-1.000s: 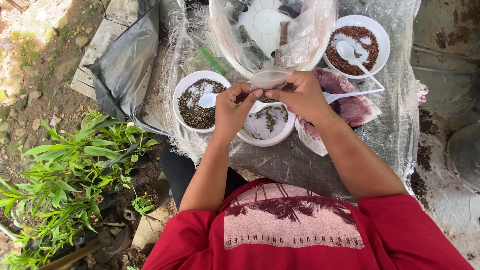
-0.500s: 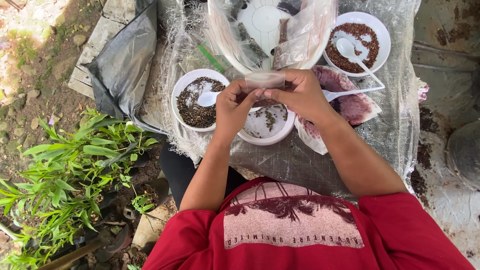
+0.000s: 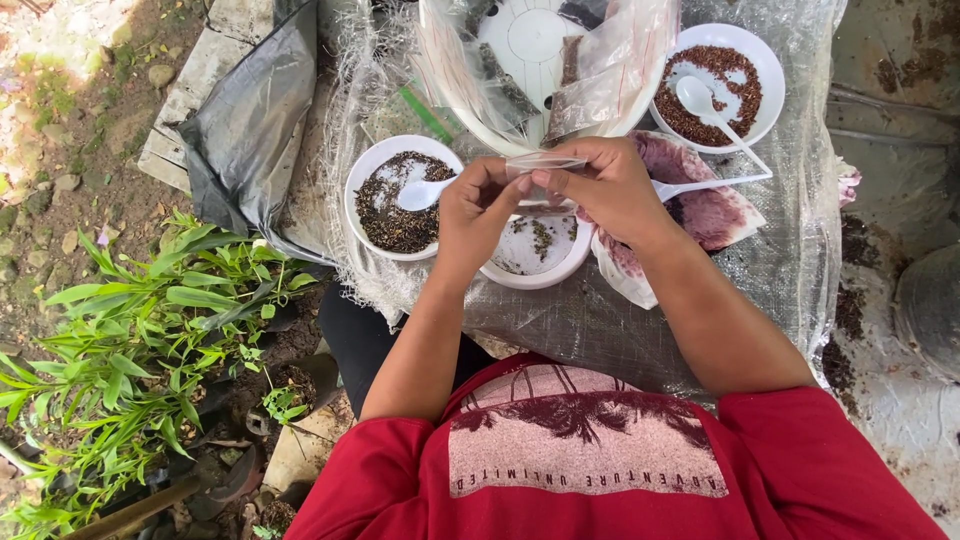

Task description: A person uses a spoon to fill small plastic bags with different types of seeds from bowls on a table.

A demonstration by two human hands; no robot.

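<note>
Both hands pinch a small clear plastic bag [image 3: 545, 165], its rim flattened, directly above the middle white bowl [image 3: 540, 255]: left hand [image 3: 480, 205] and right hand [image 3: 605, 185] closed on it. Seed bowls crowd either side; open sheet lies nearer that bowl's front edge.

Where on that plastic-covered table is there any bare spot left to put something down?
Bare plastic sheet lies along the near edge, between the middle bowl and the red shirt, and at the right edge beyond the purple-stained plate. Around both hands, the small clear bag, the seed bowls and the big bag-filled bowl, it is crowded.
</note>
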